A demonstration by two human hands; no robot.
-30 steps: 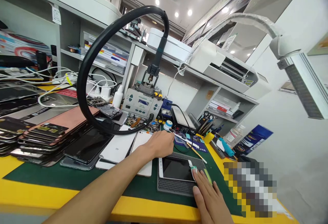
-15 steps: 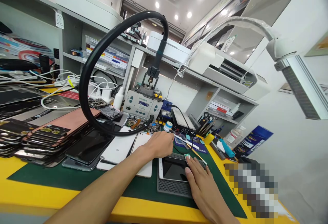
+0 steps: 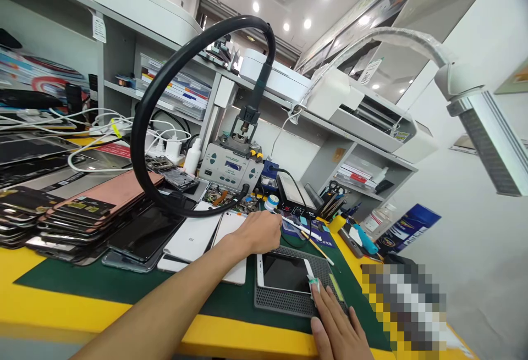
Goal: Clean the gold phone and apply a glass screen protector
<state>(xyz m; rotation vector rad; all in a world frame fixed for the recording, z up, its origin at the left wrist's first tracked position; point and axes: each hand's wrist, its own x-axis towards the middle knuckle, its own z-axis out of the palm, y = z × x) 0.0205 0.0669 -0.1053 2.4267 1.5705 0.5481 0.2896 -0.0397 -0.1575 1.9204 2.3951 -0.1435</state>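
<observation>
A white-framed phone (image 3: 286, 273) with a dark screen lies face up on a grey perforated mat (image 3: 289, 300). My left hand (image 3: 262, 232) is closed in a fist at the phone's upper left corner; whatever its fingers hold is hidden. Low on the right, my right hand (image 3: 340, 321) reaches over the mat's corner with long, nearly straight fingers. Under its fingertips a small crumpled white-and-green wipe (image 3: 314, 283) touches the phone's right edge. Behind the fist lies a slim white pen-like tool (image 3: 303, 229).
Left of the mat lie white phones (image 3: 192, 239) and stacked phone parts (image 3: 88, 206). A hot-air station (image 3: 229, 167) stands behind, its thick black hose (image 3: 142, 129) looping forward. A cotton swab (image 3: 317, 247) rests beyond the mat. A lamp (image 3: 490, 140) hangs at right.
My right hand has slid right and toward me with the wipe, from the phone's upper right to its lower right edge, uncovering more screen. My left hand stays almost in place.
</observation>
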